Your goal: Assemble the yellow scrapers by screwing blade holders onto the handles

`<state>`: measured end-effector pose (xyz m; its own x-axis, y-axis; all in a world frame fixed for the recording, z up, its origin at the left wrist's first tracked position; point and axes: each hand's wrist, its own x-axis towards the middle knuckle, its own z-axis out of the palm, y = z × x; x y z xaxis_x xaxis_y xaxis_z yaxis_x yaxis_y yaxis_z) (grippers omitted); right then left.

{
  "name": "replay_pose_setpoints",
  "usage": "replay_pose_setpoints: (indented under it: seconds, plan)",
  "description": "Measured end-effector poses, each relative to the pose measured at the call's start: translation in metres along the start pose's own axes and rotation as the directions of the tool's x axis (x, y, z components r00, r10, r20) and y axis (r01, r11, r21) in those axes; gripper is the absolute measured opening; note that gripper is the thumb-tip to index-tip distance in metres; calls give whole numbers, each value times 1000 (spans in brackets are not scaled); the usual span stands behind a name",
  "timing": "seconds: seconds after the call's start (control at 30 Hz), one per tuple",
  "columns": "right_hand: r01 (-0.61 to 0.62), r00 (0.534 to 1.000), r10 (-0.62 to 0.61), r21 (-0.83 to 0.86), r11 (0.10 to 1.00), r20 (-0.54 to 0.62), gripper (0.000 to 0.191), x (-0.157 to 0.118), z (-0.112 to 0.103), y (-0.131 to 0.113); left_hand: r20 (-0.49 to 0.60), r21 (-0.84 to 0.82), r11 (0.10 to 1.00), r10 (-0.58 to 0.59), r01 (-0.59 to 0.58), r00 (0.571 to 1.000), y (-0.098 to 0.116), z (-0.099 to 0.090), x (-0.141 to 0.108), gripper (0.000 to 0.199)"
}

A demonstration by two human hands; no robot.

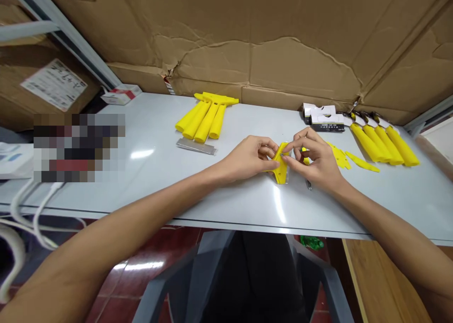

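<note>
Near the middle of the table, my left hand [251,157] grips a yellow scraper head [281,169] between thumb and fingers. A small screw sits on its face, and a thin clear or metal edge shows along its right side. The thumb and index finger of my right hand [314,157] are pinched at that screw. Beneath my right hand lies a small metal piece [309,185], partly covered. Flat yellow parts [339,157] lie just beyond the right hand, beside a slim yellow piece [361,162].
Several yellow scraper handles [201,120] lie at the back left, with flat metal blades [196,146] before them. Black-and-white boxes [325,120] and several yellow-handled tools [385,143] lie right. Cardboard [269,68] stands behind the table [141,186]. White cables [35,219] hang left.
</note>
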<state>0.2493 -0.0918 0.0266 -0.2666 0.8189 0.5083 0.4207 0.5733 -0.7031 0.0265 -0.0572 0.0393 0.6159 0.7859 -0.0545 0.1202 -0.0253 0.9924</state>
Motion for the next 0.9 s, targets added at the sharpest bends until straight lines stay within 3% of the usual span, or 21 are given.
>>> replay_pose_setpoints:
  seconds: [0.33, 0.73, 0.9]
  plan:
    - [8, 1000, -8, 1, 1000, -2, 10, -2, -1, 0, 17, 8, 1000, 14, -14, 1000, 1, 0, 1, 22]
    - [101, 995, -102, -83, 991, -14, 20, -1, -3, -4, 3, -1, 1000, 24, -24, 1000, -3, 0, 1, 21]
    - [90, 996, -92, -95, 991, -19, 15, -2, -2, 0, 11, -42, 999, 2, -2, 1000, -4, 0, 1, 22]
